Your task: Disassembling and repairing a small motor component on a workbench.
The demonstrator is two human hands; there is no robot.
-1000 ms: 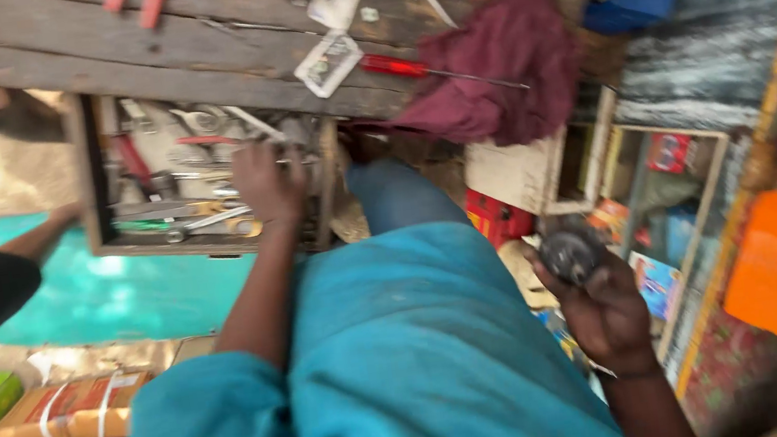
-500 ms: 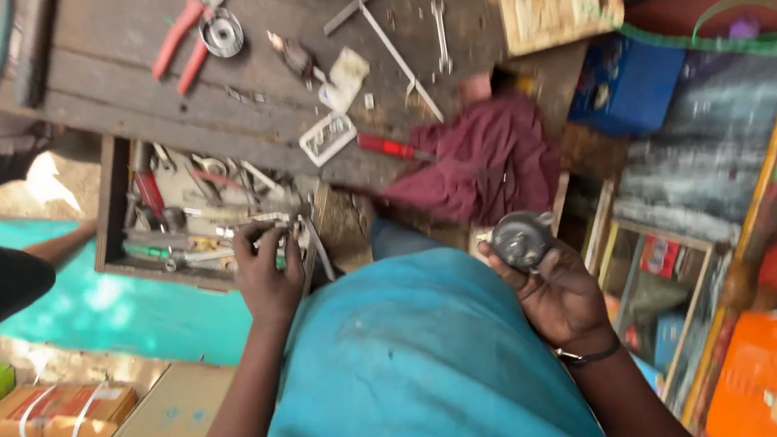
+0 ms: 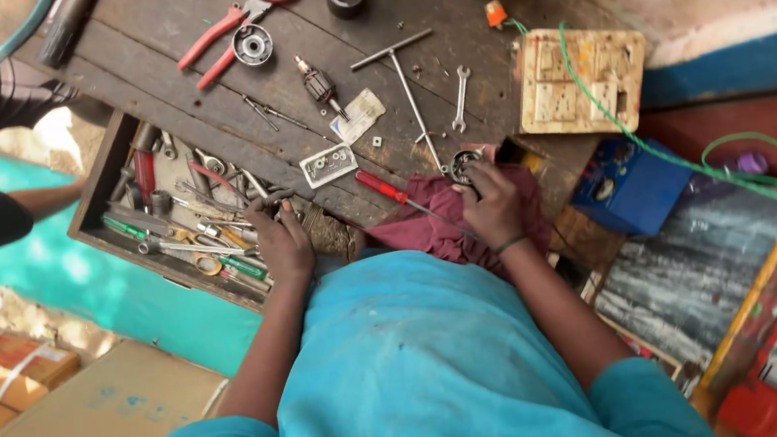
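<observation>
Two hands busy at a beat-up wooden table (image 3: 188,35): left hand (image 3: 281,242) down in the open drawer (image 3: 100,200) full of tools, fingers curled over something there, can't tell what or whether actually gripped. Right hand (image 3: 493,201) closed around a small round metal part (image 3: 464,165), sitting on the maroon rag (image 3: 429,228) at the table edge, red screwdriver (image 3: 390,189) just beside. Further up: T-handle wrench (image 3: 400,69), small spanner (image 3: 460,101), red pliers (image 3: 209,45).

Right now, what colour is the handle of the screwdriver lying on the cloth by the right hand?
Red, clearest in the head view: the red-handled screwdriver lies partly on the maroon cloth.
</observation>
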